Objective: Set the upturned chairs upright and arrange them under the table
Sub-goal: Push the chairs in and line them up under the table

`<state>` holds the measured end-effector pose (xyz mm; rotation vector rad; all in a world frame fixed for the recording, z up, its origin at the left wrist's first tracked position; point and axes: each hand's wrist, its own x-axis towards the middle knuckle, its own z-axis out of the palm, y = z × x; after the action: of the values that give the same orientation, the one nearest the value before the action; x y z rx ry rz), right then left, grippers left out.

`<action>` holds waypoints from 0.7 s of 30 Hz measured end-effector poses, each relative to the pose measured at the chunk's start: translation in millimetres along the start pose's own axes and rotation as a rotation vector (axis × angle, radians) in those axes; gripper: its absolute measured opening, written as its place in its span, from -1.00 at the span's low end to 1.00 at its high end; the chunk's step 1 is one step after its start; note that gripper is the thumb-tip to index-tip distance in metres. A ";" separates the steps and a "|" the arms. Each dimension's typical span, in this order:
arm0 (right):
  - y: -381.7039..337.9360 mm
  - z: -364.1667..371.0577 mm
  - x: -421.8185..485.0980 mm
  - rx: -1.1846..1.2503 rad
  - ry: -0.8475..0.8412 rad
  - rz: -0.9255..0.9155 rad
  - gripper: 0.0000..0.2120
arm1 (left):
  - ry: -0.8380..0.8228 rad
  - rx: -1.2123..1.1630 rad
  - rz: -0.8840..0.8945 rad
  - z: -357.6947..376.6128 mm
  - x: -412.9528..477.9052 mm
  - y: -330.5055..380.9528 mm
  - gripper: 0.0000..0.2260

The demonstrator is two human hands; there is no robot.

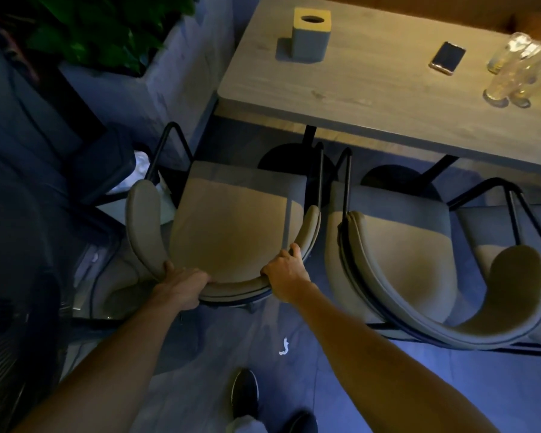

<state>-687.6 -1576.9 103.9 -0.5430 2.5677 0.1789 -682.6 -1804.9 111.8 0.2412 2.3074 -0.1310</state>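
Now, both hands grip the curved backrest of the chair [231,226]: left hand [181,285] and right hand [286,273] set apart along the rail, fingers curled over it. It stands upright, seat facing the table [372,89], near its front edge. Best move, I'd say: push straight and even toward the table, minding the pedestal base [278,156] beneath it and the neighbouring chair [403,245].

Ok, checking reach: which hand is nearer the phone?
Right. The right hand grips the chair back below and left of the phone; the left hand grips it farther left.
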 end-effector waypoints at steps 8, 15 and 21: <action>-15.3 -4.1 2.1 0.022 0.002 0.029 -0.74 | 0.007 0.069 -0.053 -9.9 -11.0 -4.3 -0.57; -23.1 -9.4 8.2 0.036 -0.063 0.058 -0.74 | -0.004 0.076 -0.040 -15.7 -10.4 -11.5 -0.55; -24.0 -6.1 7.9 0.013 -0.028 0.061 -0.75 | 0.026 0.075 -0.052 -11.3 -8.5 -11.5 -0.52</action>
<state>-686.7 -1602.9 104.6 -0.4549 2.5578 0.1889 -687.5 -1815.3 125.9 0.2227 2.3379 -0.2426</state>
